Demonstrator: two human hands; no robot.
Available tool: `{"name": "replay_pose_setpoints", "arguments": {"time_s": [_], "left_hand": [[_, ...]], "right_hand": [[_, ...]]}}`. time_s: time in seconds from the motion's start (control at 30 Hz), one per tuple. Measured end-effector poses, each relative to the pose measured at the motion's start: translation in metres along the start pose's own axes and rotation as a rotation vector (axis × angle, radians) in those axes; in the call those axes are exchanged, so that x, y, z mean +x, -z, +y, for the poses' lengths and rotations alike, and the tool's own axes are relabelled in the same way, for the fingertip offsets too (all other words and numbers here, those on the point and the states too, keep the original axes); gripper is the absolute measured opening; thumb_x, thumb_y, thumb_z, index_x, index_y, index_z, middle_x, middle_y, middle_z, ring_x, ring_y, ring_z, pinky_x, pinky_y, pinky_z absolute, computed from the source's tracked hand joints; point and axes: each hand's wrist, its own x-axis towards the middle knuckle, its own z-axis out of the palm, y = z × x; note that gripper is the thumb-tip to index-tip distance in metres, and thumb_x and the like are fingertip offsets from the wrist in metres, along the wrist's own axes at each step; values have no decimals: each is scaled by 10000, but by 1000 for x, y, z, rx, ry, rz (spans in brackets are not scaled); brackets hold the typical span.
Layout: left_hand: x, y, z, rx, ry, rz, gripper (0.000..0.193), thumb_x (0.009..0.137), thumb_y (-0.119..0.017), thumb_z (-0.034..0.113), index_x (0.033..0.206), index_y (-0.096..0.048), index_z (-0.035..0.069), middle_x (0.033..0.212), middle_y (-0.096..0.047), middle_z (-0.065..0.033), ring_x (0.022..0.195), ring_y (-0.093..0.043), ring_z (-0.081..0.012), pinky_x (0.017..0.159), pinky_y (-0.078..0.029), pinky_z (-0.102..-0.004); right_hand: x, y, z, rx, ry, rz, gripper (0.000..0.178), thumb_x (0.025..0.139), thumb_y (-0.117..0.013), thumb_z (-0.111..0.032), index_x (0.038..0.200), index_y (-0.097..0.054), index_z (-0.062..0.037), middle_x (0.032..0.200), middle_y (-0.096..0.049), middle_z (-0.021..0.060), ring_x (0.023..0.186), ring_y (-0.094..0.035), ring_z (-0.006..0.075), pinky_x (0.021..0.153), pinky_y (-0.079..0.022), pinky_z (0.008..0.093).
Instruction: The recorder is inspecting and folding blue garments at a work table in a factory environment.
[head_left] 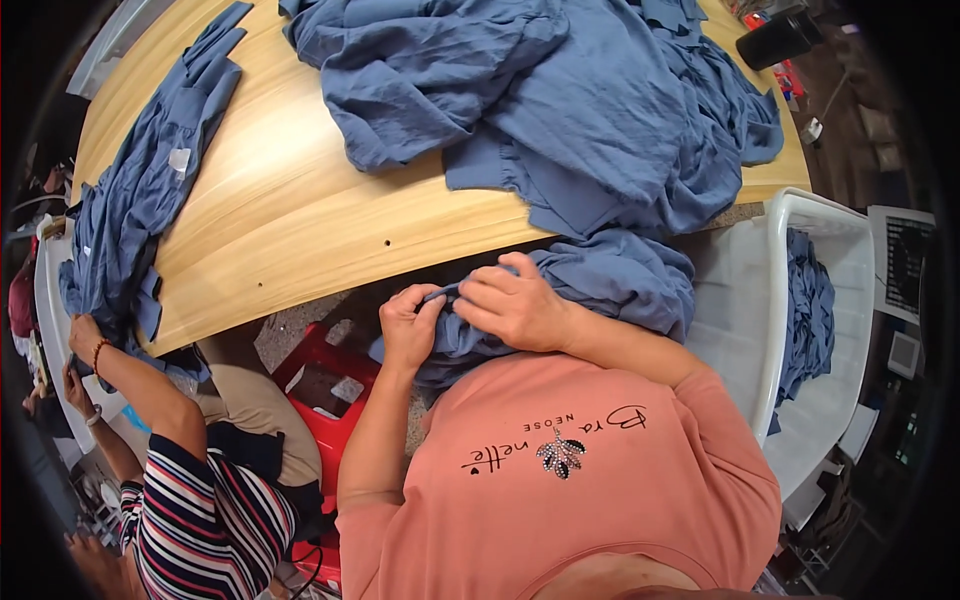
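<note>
A crumpled blue garment (620, 280) lies bunched on my lap, below the table's front edge. My left hand (408, 320) is closed on a narrow folded edge of it, thumb against fingers. Close by on the right, my right hand (515, 305) grips the same edge with curled fingers, its index finger raised. A short stretch of the cloth edge spans the small gap between both hands. The garment's exact kind is hidden by its folds.
A heap of blue garments (600, 110) covers the far middle and right of the wooden table (300, 190). More blue clothing (150, 170) hangs over its left end, handled by a co-worker in a striped top (200, 510). A white bin (780, 300) stands right; a red stool (335, 400), left.
</note>
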Motion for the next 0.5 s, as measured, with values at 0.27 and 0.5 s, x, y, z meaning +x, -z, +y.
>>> {"name": "replay_pose_setpoints", "arguments": {"time_s": [0.27,0.5], "left_hand": [[2,8,-2,-24,24,-109,81,730,-622,17,802,-640,-15,707,-633,-82,649,-573,-127,614,-447,-255],[3,12,3,-306,241,-163,36,702,-633,-15,735,-617,-17,668,-570,23,637,-494,-45,571,-413,-203]], "right_hand": [[5,-21,2,157,123,-104,40,682,-556,-144,707,-547,-113,626,-442,-6,653,-455,162,642,-348,319],[3,-18,3,225,89,-72,91,663,-583,-120,751,-577,-95,596,-413,-10,596,-453,155,576,-325,308]]}}
